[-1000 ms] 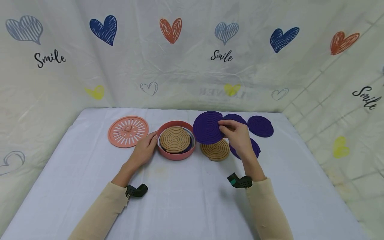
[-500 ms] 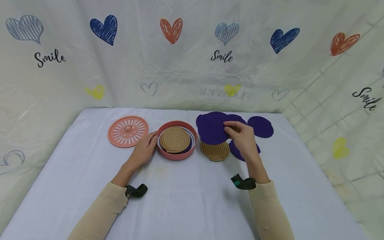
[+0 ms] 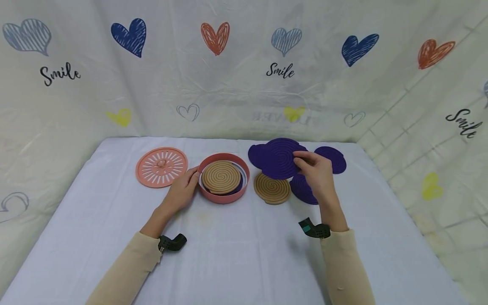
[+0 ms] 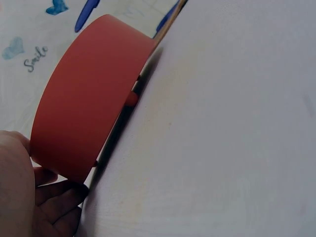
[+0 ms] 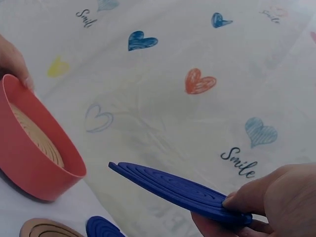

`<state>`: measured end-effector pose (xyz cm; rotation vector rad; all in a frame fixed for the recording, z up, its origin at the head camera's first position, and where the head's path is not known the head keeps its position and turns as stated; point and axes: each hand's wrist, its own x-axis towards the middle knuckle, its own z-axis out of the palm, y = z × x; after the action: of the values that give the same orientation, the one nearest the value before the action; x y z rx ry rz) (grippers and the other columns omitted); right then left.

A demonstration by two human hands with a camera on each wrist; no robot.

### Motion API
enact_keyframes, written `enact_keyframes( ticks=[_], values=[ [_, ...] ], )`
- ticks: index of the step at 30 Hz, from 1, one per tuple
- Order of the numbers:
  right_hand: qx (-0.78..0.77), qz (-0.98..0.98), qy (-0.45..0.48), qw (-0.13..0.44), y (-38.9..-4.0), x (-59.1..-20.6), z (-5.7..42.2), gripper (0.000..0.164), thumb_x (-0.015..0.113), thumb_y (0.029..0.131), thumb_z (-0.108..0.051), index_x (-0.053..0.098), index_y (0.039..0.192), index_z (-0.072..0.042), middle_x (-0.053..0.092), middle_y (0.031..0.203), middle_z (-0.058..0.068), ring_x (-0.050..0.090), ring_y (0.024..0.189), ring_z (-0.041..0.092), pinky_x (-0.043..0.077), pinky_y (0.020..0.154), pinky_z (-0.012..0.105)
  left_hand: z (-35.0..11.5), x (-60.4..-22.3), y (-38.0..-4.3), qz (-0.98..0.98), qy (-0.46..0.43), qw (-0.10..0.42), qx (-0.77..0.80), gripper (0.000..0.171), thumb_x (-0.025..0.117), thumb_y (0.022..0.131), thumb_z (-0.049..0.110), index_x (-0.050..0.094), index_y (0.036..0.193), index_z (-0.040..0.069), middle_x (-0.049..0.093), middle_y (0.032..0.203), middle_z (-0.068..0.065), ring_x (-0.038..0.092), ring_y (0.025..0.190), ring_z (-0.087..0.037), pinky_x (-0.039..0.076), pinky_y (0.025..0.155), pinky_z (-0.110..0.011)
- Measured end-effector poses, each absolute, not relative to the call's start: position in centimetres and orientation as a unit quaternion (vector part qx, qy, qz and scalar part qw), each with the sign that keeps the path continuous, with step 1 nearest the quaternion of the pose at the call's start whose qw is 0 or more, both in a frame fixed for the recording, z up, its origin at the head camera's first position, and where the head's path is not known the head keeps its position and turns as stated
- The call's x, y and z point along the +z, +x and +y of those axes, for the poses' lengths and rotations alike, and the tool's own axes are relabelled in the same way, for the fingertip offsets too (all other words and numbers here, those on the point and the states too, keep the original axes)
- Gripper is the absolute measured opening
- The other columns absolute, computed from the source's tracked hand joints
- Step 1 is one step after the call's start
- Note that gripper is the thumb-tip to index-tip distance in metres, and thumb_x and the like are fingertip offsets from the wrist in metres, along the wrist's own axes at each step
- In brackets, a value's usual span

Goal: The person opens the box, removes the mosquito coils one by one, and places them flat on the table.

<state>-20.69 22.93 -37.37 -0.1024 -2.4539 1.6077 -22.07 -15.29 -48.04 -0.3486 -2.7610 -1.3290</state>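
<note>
My left hand (image 3: 182,189) grips the left side of a round coral-red mosquito coil holder (image 3: 223,199). In the left wrist view its fingers reach under the holder's lower edge (image 4: 89,98). A tan mosquito coil (image 3: 221,177) lies inside, with a purple edge showing beneath it. To the right, my right hand (image 3: 319,173) pinches the right edge of a purple mosquito coil (image 3: 280,159) between thumb and fingers. That coil is raised and tilted in the right wrist view, overlapping another purple coil (image 3: 255,155) in the head view.
A slotted coral lid (image 3: 162,166) lies left of the holder. On the white tablecloth (image 3: 236,254), a tan coil (image 3: 272,189) and a purple coil (image 3: 303,189) lie in front of the raised one. Another purple coil (image 3: 334,159) is at the back right.
My right hand has carried the purple coil to the right, away from the holder, uncovering more of the tan coil and the purple one behind. My left hand keeps its grip.
</note>
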Motion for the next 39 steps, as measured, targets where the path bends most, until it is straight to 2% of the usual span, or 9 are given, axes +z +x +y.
enact_keyframes(
  ticks=[9, 22, 31, 39],
  values=[
    [0.580, -0.803, -0.033, 0.133, -20.5, -37.3, 24.6, 0.028, 0.066, 0.096, -0.011, 0.069, 0.121, 0.001, 0.066, 0.092, -0.018, 0.062, 0.080, 0.000, 0.054, 0.067, 0.012, -15.2, -47.9, -22.0, -0.895, -0.112, 0.033, -0.431, 0.050, 0.038, 0.109, 0.036, 0.045, 0.151, 0.012, 0.053, 0.151, -0.009, 0.045, 0.144, -0.027, 0.037, 0.118, -0.050],
    [0.661, -0.733, -0.065, 0.148, -20.6, -36.9, 26.9, 0.026, 0.069, 0.093, -0.006, 0.070, 0.116, 0.007, 0.072, 0.088, -0.007, 0.067, 0.072, 0.003, 0.058, 0.067, 0.014, -15.2, -47.6, -21.8, -0.897, -0.106, 0.023, -0.429, 0.053, 0.036, 0.109, 0.040, 0.043, 0.152, 0.011, 0.051, 0.152, -0.010, 0.043, 0.145, -0.027, 0.036, 0.119, -0.051],
    [0.718, -0.673, -0.078, 0.160, -20.6, -36.8, 28.5, 0.014, 0.069, 0.090, 0.002, 0.075, 0.103, 0.002, 0.074, 0.087, -0.002, 0.069, 0.069, 0.006, 0.060, 0.066, 0.017, -15.2, -47.8, -21.9, -0.896, -0.105, 0.023, -0.431, 0.054, 0.036, 0.108, 0.041, 0.043, 0.153, 0.011, 0.051, 0.152, -0.009, 0.043, 0.146, -0.026, 0.036, 0.119, -0.050],
    [0.718, -0.665, -0.107, 0.175, -20.5, -36.9, 29.8, 0.013, 0.070, 0.089, 0.003, 0.077, 0.099, 0.000, 0.073, 0.086, -0.002, 0.069, 0.067, 0.007, 0.060, 0.064, 0.018, -15.1, -47.9, -21.9, -0.895, -0.106, 0.028, -0.432, 0.053, 0.036, 0.108, 0.041, 0.044, 0.152, 0.012, 0.052, 0.152, -0.009, 0.044, 0.145, -0.026, 0.036, 0.119, -0.050]
  ],
)
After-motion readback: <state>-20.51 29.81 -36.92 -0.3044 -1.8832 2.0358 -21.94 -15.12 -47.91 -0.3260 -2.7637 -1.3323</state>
